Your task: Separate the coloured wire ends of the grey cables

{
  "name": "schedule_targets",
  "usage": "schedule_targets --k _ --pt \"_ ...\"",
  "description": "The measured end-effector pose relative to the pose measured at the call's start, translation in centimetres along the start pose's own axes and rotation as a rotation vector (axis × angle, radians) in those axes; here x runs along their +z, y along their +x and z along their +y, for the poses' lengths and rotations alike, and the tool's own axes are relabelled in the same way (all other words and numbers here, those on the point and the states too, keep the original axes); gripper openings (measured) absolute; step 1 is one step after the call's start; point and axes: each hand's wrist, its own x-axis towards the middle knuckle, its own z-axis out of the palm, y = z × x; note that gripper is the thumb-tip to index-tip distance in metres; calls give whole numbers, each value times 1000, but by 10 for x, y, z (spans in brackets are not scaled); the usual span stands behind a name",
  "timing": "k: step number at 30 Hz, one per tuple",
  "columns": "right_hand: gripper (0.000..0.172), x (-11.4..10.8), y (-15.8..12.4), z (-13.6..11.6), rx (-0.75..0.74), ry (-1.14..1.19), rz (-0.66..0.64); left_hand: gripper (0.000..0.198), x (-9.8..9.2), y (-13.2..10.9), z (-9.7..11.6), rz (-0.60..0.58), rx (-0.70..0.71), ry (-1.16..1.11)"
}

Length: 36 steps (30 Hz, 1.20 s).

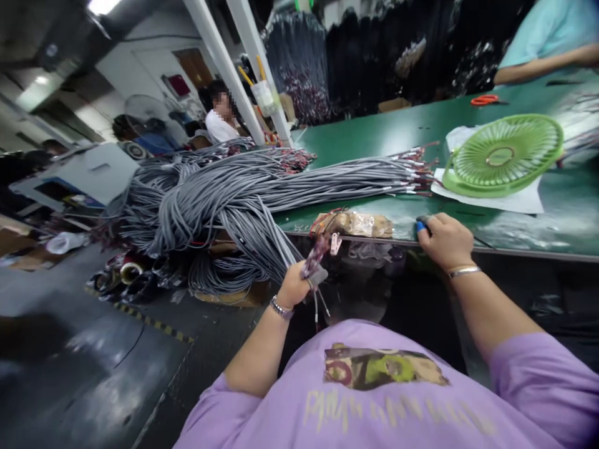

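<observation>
My left hand is closed around the end of a bundle of grey cables, just off the front edge of the bench. Brownish-red wire ends stick up out of the fist, and a few loose cable ends hang below it. By the bench edge, my right hand has its fingers curled in. Blue and black coverings show at its fingertips; what it holds, if anything, is hidden. Between the hands, a taped brown block lies on the bench, with thin wires and a pale clip at its left end.
A large pile of grey cables spreads over the green bench and hangs off its left side. A green fan lies on white sheets at right. Orange scissors are farther back. Across the bench is a person in turquoise.
</observation>
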Motion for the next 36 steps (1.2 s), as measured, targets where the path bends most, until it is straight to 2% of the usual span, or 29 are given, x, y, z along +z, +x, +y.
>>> schedule_targets --k 3,7,9,11,13,15,18,22,24,26,31,34,36 --pt "28 1 1 1 39 30 -19 30 10 22 -13 -11 -60 -219" --pt "23 -9 -6 -11 119 204 23 35 12 29 -11 47 -81 -349" --pt "21 -21 -17 -34 145 387 74 38 11 27 -8 77 -77 -383" --pt "18 -36 -29 -68 18 612 30 39 11 24 -7 102 -62 -406" --pt "15 -51 -37 -107 -187 806 -143 38 13 23 -8 128 -38 -407" --pt "16 -63 -37 -142 -279 900 -277 31 14 23 -8 150 -3 -394" --pt "26 -71 -25 -183 -317 891 -329 23 15 21 -7 175 91 -384" --pt "26 -71 -8 -214 -341 793 -274 26 14 15 -8 280 313 -326" --pt "22 -69 -5 -223 -390 735 -277 28 12 12 -13 348 360 -261" --pt "18 -66 -5 -226 -447 705 -300 30 9 7 -19 348 340 -198" --pt "15 -55 -18 -217 -525 814 -323 42 -4 -2 -22 154 281 -48" --pt "15 -49 -28 -207 -474 898 -311 48 -7 -7 -20 0 236 -64" --pt "14 -46 -33 -203 -431 932 -316 45 -7 -10 -20 -52 232 -93"
